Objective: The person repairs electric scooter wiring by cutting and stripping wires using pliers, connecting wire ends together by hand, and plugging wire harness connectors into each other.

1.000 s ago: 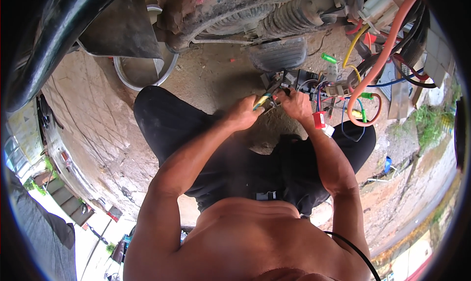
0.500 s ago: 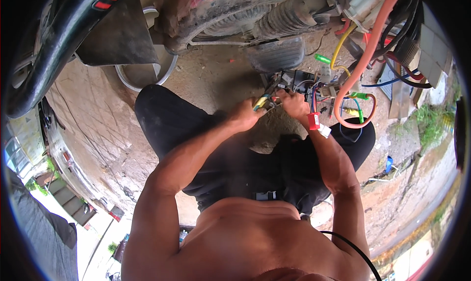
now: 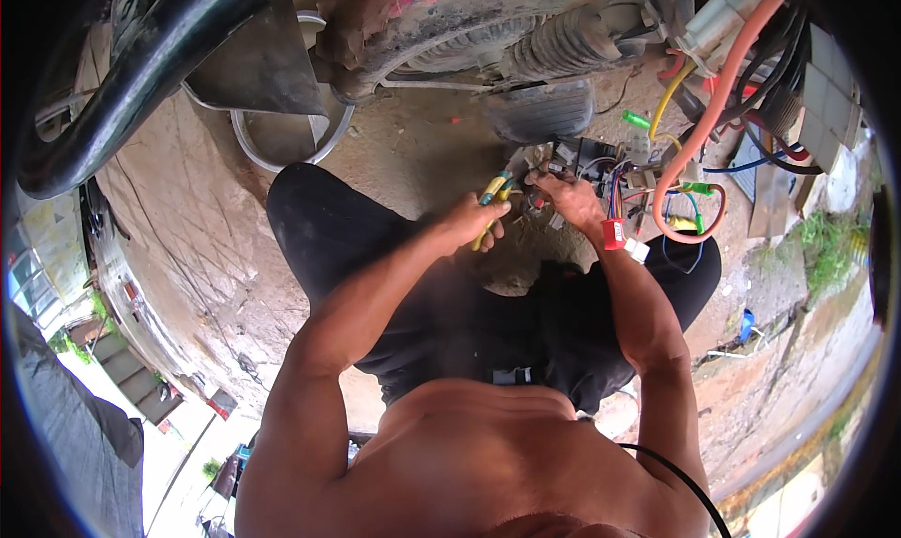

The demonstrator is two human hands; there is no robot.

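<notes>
A worker [image 3: 469,444] in black trousers [image 3: 328,221] bends over an electrical unit [image 3: 593,150] on bare ground, the 2 hands nearly meeting at its near end. The left hand [image 3: 477,222] has its fingers wrapped around the yellow-and-green handles of a pair of pliers [image 3: 495,189], which spread apart in the palm; whether the tool's jaws are parted is too small to tell. The right hand [image 3: 571,197] lies against the unit's near end, likely to steady it, thumb and fingers close together; what they pinch, if anything, cannot be made out.

The unit lies just beyond the right hand's fingertips and to the right of the pliers, whose head points away from the body toward it, perhaps to keep the tool within easy reach of the work. Beside the right wrist hang 2 connectors, a red plug [image 3: 613,234] and a white plug [image 3: 636,250], apparently left loose on their leads. A thick orange cable [image 3: 710,130] loops to the right of the unit, beneath a coil spring [image 3: 558,50].
</notes>
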